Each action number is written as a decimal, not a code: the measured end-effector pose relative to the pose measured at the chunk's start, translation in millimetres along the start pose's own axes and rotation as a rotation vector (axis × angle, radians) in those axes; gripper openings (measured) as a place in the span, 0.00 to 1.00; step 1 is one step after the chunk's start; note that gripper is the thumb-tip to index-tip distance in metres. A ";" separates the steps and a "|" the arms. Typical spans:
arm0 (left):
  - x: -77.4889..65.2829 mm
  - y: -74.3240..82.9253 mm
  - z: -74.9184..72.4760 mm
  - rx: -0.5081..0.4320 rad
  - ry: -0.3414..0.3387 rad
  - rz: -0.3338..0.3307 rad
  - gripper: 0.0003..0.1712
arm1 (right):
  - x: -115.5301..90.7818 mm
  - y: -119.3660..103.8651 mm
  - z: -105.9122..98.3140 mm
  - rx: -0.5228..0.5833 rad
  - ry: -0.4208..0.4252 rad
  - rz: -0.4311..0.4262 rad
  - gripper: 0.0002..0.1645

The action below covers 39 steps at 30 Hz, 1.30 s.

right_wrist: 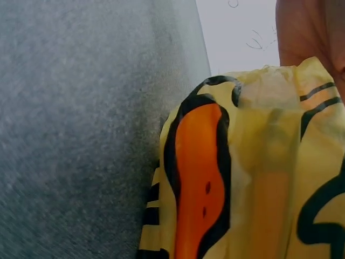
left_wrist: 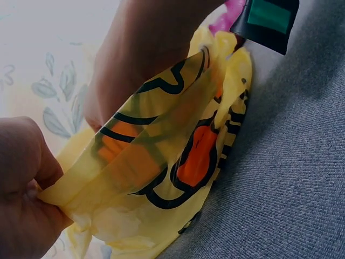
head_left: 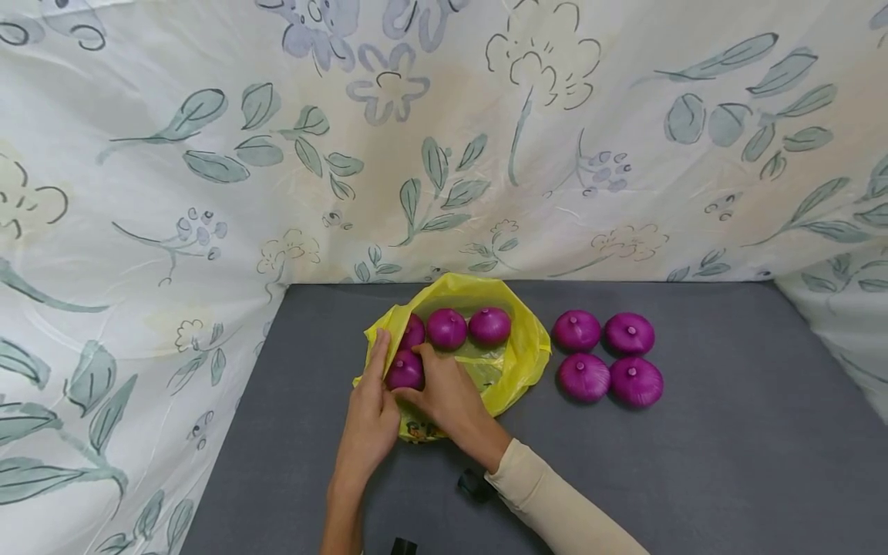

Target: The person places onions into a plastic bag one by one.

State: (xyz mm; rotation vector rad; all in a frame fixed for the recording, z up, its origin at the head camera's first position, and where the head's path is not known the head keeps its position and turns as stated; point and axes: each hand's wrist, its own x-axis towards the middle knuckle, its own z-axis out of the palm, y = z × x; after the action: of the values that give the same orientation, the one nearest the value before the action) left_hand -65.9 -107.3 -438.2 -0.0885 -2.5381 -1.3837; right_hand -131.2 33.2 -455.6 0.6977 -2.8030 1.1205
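A yellow plastic bag [head_left: 531, 347] with black and orange print lies with its mouth spread wide on the dark grey table. My left hand [head_left: 372, 420] pinches the bag's near-left rim, seen closer in the left wrist view, where thumb and finger meet on the film. Inside the mouth, my right hand [head_left: 452, 395] grips a purple-red onion [head_left: 404, 371] between thumb and fingers. Behind it in the bag sit an onion [head_left: 447, 329], another onion [head_left: 489, 327], and a partly covered onion [head_left: 413, 331]. In the right wrist view the bag's printed side [right_wrist: 199, 178] hides the fingertips.
Several more purple onions [head_left: 583, 377] stand in a tight cluster just right of the bag. Floral cloth [head_left: 444, 139] hangs behind and beside the grey table [head_left: 728, 462]. A black wrist device [head_left: 475, 486] shows under the right wrist.
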 end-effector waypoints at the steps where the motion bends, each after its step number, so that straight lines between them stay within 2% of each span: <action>1: -0.1 0.2 0.1 -0.001 0.003 0.006 0.47 | -0.3 0.5 0.4 -0.002 0.001 -0.001 0.43; 7: 0.0 0.8 0.5 -0.005 0.002 0.025 0.47 | -3.2 1.7 -1.7 -0.037 -0.010 -0.021 0.46; 12: 0.6 1.5 -0.2 -0.001 -0.010 0.018 0.48 | -8.0 1.3 -12.3 -0.045 -0.016 -0.026 0.49; 21: 0.7 4.0 -0.7 -0.019 -0.040 0.006 0.46 | -18.5 -0.5 -42.5 0.008 -0.030 0.064 0.46; 30: 0.3 7.7 -1.7 -0.045 -0.048 0.000 0.47 | -31.4 -3.6 -79.8 0.071 0.120 0.058 0.41; 34: 0.5 7.3 -1.7 -0.048 -0.045 0.003 0.47 | -36.0 -1.3 -100.7 0.059 0.193 0.056 0.40; 39: 0.4 6.3 -1.8 -0.057 -0.040 -0.002 0.47 | -45.7 4.4 -123.7 0.088 0.267 0.098 0.41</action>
State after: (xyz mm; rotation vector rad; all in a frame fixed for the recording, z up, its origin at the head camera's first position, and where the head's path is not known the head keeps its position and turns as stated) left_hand -64.8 -105.4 -432.0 -0.1257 -2.5321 -1.4690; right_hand -107.4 136.0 -376.4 0.3846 -2.5999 1.2556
